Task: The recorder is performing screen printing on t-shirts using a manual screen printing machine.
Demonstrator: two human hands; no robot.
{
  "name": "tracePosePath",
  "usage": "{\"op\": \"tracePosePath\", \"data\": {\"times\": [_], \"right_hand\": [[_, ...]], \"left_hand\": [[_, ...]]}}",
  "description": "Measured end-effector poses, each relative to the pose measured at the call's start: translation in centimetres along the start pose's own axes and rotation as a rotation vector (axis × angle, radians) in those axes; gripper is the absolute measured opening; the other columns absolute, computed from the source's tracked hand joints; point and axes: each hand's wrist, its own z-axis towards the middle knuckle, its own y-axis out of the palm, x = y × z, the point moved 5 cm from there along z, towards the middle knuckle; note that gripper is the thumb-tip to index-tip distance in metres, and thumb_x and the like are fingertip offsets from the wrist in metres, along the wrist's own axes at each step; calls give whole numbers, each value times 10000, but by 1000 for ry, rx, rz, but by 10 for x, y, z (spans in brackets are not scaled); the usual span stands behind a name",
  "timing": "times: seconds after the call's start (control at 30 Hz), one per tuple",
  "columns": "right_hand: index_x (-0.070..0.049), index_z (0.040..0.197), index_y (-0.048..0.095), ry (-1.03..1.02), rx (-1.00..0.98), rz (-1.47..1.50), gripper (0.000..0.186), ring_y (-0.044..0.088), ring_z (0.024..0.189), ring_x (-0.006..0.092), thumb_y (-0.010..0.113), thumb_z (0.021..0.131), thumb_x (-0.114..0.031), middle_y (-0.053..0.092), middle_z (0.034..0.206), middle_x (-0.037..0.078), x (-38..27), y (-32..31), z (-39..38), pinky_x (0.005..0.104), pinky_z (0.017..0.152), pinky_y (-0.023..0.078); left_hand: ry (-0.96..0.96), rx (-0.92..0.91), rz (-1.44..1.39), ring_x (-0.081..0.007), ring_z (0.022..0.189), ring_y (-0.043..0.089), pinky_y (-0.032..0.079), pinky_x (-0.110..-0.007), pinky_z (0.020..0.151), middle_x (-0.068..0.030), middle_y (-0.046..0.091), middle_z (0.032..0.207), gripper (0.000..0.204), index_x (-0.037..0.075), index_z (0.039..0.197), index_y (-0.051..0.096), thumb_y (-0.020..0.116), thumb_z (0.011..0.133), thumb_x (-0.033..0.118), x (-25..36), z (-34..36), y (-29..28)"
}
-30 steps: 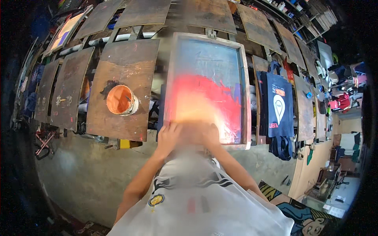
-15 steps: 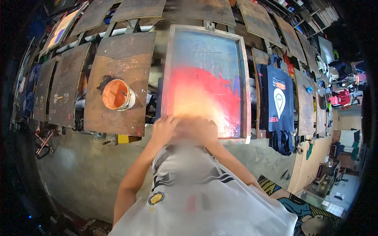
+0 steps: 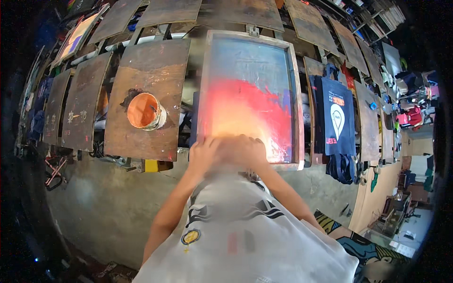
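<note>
A wood-framed printing screen (image 3: 250,61) lies in front of me, its mesh blue-grey at the far end and smeared with red ink in the middle. A bright glow covers the near part of the mesh. My left hand (image 3: 203,153) and my right hand (image 3: 253,151) are together at the screen's near end, fingers bent over and closed. A blurred patch between them hides whatever they grip.
Left of the screen, a wooden board (image 3: 146,89) carries a bucket (image 3: 144,113) stained orange inside. On the right, dark blue tote bags (image 3: 337,113) with a white pin-shaped print lie on another board. More boards (image 3: 85,104) spread around. Concrete floor (image 3: 118,198) lies below.
The whole view has shifted slightly, so the boards and screen appear a little farther right. Both hands stay at the screen's near end, with the fingers still closed.
</note>
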Motion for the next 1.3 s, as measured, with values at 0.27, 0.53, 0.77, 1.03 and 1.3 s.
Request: {"op": "tracePosePath", "data": {"times": [0.27,0.53,0.77,1.03,1.3], "right_hand": [[-103,998,638,39,-6,33,243,664,767,193,630,772,-194,639,969,38,-22,-15,-40,367,650,503],[-108,956,648,68,88,10,207,645,777,187,619,769,-192,576,878,20,-9,-11,-7,365,640,497],[-120,902,631,56,30,27,159,647,755,185,618,757,-181,592,885,18,-18,-17,-37,351,630,488],[-109,945,660,53,152,-20,203,655,725,180,622,755,-170,604,878,11,-11,-9,-12,347,595,481],[-151,879,641,46,122,21,118,655,701,172,628,767,-186,592,858,4,-16,-23,-36,349,594,476]], "left_hand": [[2,-108,19,-278,759,658,522,-390,675,-43,617,989,297,136,1054,633,633,767,62,8,-44,24],[67,-10,-12,-258,780,661,512,-372,682,-46,639,1038,330,130,1085,645,612,769,40,-2,-1,5],[77,-44,2,-236,751,666,515,-378,648,-37,642,1051,346,145,1097,640,611,770,34,10,-38,18],[96,-8,-31,-244,745,664,516,-378,681,-30,638,1038,351,143,1094,629,672,750,94,-5,-3,4],[29,-90,49,-235,742,662,512,-387,678,-35,631,1024,359,140,1079,626,671,729,74,13,-38,27]]}}
